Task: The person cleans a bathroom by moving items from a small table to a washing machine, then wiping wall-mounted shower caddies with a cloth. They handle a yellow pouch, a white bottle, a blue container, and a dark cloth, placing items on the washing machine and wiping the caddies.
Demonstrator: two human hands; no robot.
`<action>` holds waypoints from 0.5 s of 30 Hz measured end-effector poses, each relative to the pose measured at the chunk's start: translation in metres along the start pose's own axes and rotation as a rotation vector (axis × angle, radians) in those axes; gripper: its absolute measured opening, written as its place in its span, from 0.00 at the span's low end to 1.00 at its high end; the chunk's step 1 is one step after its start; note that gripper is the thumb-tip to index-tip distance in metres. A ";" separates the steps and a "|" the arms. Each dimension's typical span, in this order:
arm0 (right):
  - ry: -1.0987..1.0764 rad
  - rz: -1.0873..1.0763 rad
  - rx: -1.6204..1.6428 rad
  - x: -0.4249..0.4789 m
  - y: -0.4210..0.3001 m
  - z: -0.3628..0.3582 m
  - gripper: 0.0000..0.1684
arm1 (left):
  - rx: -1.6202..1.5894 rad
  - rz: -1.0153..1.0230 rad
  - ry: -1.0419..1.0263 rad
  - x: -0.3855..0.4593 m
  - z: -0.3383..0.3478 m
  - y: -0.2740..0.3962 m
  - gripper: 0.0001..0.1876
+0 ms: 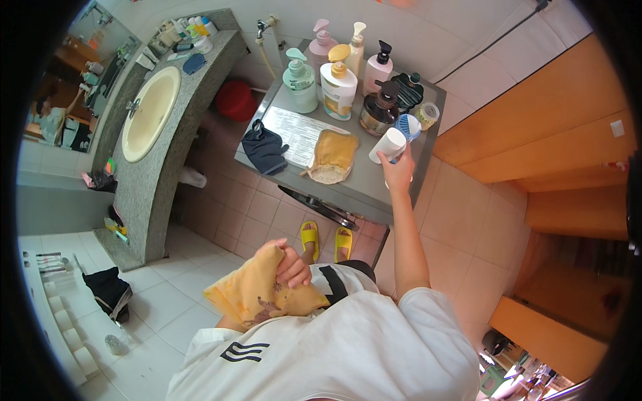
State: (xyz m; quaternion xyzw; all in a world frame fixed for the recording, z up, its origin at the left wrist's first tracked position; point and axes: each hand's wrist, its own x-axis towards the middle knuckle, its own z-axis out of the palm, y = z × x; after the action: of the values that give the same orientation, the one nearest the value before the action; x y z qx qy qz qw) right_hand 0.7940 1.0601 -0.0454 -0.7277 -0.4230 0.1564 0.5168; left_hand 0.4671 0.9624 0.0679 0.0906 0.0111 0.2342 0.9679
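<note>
My right hand (399, 170) is closed around a white cylindrical bottle (387, 145), which is tilted over the right part of a grey machine top (368, 175). Against my body, my left hand (293, 265) grips a folded yellow cloth (251, 293) with a printed pattern. Just beyond the white bottle sit a blue-and-white container (408, 126) and a dark pump bottle (379, 111). A mustard-coloured bath mitt (335, 153) lies to the left of my right hand. Beside it are a printed sheet (296, 133) and a dark blue mitt (264, 149).
Several pump bottles (339, 90) crowd the back of the machine top. A round black door (321, 205) juts from its front, above yellow slippers (310, 234). A stone counter with a cream basin (153, 114) stands left, a red bucket (235, 101) beneath. Wooden cabinets (546, 120) stand right.
</note>
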 end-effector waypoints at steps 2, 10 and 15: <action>0.057 -0.031 -0.023 -0.009 -0.014 -0.007 0.40 | -0.056 0.070 0.080 0.002 0.004 0.004 0.29; -0.559 0.051 0.624 -0.127 -0.074 -0.034 0.35 | -0.143 0.164 -0.120 0.030 -0.038 0.017 0.27; -0.906 0.274 0.560 -0.204 -0.092 -0.033 0.35 | 0.913 0.461 0.077 0.046 -0.073 0.012 0.18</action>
State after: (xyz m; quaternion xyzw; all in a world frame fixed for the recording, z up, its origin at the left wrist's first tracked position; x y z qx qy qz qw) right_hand 0.6530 0.8911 0.0073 -0.4709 -0.4468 0.6263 0.4317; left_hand 0.4978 1.0063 -0.0004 0.4955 0.1274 0.4161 0.7518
